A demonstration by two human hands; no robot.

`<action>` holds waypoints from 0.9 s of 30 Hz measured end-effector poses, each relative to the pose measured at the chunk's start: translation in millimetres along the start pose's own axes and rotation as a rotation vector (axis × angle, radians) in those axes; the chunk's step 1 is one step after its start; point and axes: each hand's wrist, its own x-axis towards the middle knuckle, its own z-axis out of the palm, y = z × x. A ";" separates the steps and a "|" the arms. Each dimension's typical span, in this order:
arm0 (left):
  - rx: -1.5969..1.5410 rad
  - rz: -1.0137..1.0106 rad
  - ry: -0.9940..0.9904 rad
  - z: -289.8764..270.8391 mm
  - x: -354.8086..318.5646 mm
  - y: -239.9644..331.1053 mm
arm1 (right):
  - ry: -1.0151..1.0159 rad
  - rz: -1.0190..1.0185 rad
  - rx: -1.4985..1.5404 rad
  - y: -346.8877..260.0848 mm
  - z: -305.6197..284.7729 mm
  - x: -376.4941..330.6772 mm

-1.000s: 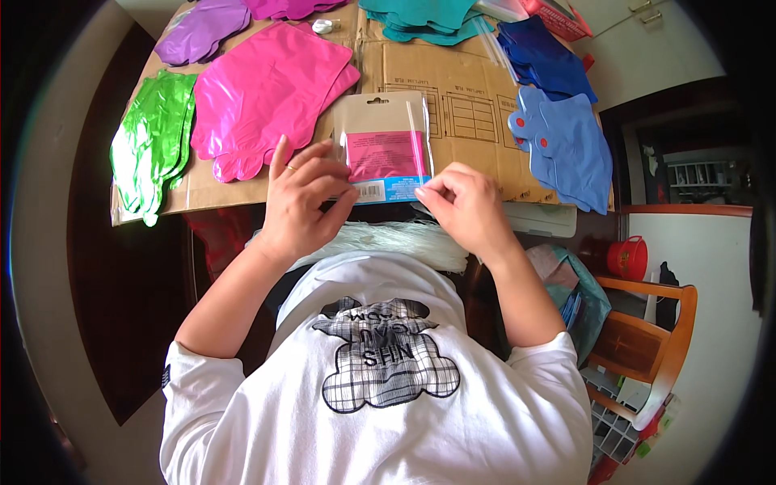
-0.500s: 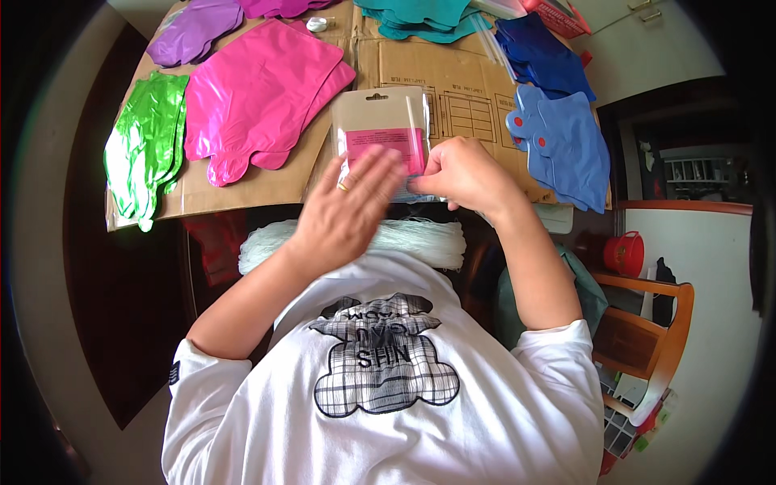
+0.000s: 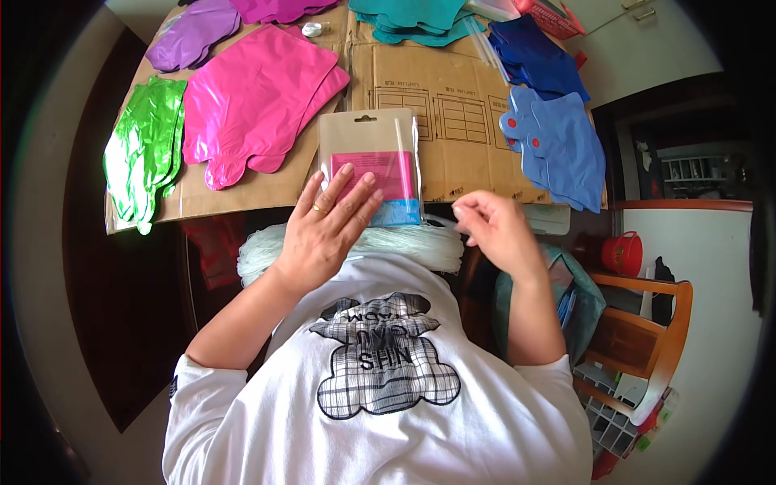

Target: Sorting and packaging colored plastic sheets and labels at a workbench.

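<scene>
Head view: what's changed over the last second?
The clear pouch slid toward the person. The left hand moved from its left edge onto its front. The right hand left its lower right corner, moving right; whether it grips anything is unclear. The pink foil stack and cardboard stayed put.

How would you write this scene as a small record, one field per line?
Left hand: fingers spread over the packet's lower part
Right hand: beside the packet's lower right corner; grip unclear
Packet: clear front, pink and blue showing
Surface: cardboard
Left of packet: pink foil sheets, green foil sheets
Right of packet: light-blue sheets, dark-blue sheets
</scene>
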 end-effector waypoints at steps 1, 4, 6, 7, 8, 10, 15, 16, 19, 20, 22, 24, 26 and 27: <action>-0.014 0.007 0.006 -4.5 -1.4 6.3 | -0.021 -0.001 0.130 6.7 7.3 -4.3; -0.109 0.061 0.023 -6.4 -9.7 16.2 | -0.103 -0.029 0.438 15.0 39.6 -5.0; -0.313 -0.007 0.105 0.9 -19.9 18.7 | -0.146 0.027 0.592 19.6 54.4 -6.0; -0.478 -0.095 0.174 2.6 -26.0 19.5 | -0.179 0.032 0.590 21.7 59.2 -7.1; -0.642 -0.185 0.243 3.1 -33.5 19.4 | -0.211 0.027 0.627 28.4 63.7 -7.1; -1.059 -0.466 0.278 1.6 -58.2 24.1 | -0.251 0.021 0.646 38.0 71.3 -6.7; -1.865 -1.199 -0.139 13.1 -72.2 20.1 | -0.316 -0.053 0.688 47.8 96.2 -7.1; -1.809 -1.127 -0.022 15.8 -72.6 19.5 | -0.363 -0.141 0.522 54.3 93.1 -3.7; -1.667 -1.139 0.186 -2.7 -68.8 6.4 | -0.377 -0.037 0.451 58.7 65.3 -0.3; -1.684 -1.089 0.208 -9.2 -68.9 -0.9 | -0.274 -0.043 0.389 65.7 58.0 4.2; -1.670 -1.020 0.223 -22.0 -65.6 -10.7 | -0.106 -0.059 0.163 100.6 55.3 29.4; -1.677 -1.001 0.233 -24.4 -61.6 -9.9 | 0.200 -0.266 -0.385 112.1 66.7 53.5; -1.676 -1.007 0.235 -22.9 -60.2 -10.5 | 0.476 -0.581 -0.897 107.8 90.4 67.0; -1.668 -1.003 0.250 -20.1 -61.3 -10.6 | 0.525 -0.658 -1.025 101.9 99.5 70.4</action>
